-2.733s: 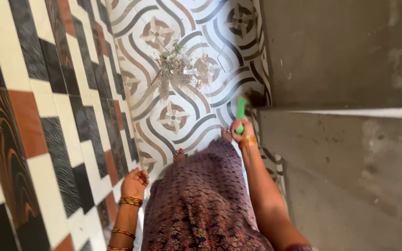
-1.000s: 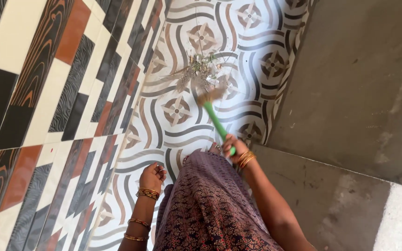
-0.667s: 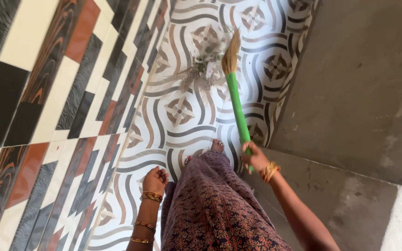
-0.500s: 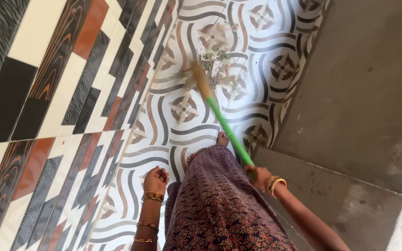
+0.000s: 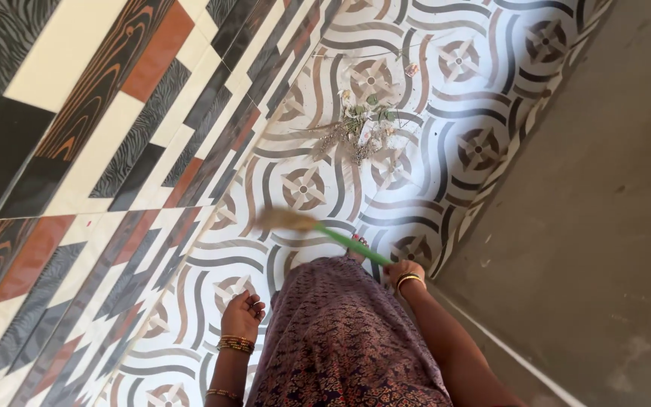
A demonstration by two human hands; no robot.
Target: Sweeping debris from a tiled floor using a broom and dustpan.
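The setting is a narrow tiled passage seen from above. A patterned floor (image 5: 446,173) of pale tiles carries interlocking wavy bands in grey and brown, with small pinwheel motifs set at regular spacing. On the left rises a tiled wall (image 5: 99,143) of slanted rectangular panels in cream, black, rust-orange and zebra-grained grey. On the right stands a plain grey concrete surface (image 5: 604,226), rough and stained, meeting the floor along a dark patterned border strip.

The person's garment (image 5: 340,339), a purple-brown printed fabric, fills the lower centre of the view, and the toes of one foot (image 5: 358,243) show at its upper hem.

A broom (image 5: 318,228) with a green handle lies at a low slant just above the floor in front of the garment. Its straw-coloured head, blurred, points left towards the wall, and the handle runs right into the right hand (image 5: 399,270). That hand's fingers are wrapped closed around the handle's end; gold bangles sit at the wrist.

The left hand (image 5: 242,310) hangs beside the garment, near the wall side, holding nothing. Its fingers are loosely curled inward, and bangles ring the wrist and forearm.

A small litter pile (image 5: 359,128) lies on the floor well apart from the broom head, further up the passage. It consists of dry twigs, greenish leaf bits and pale scraps of wrapper or paper, white and pinkish, too small to read any shape clearly. One stray pale scrap (image 5: 411,69) lies beyond the pile.
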